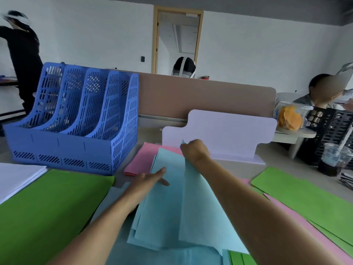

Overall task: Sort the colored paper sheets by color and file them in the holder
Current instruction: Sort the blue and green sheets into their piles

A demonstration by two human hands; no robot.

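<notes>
Blue sheet (198, 217), pinched at its far corner by the right hand (194, 151) and raised off the blue stack (164, 207) mid-table. Left hand (147, 180) flat on that stack, fingers straight, gripping nothing. Blue holder (76, 121) well apart, far left.

No legible text, labels, brands, numbers or signs anywhere in view.

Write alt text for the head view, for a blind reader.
The right hand pinches the top corner of a light blue sheet, raised off a blue pile that the left hand presses. Around them lie green sheets and pink sheets; a blue file holder stands at the back left.
</notes>
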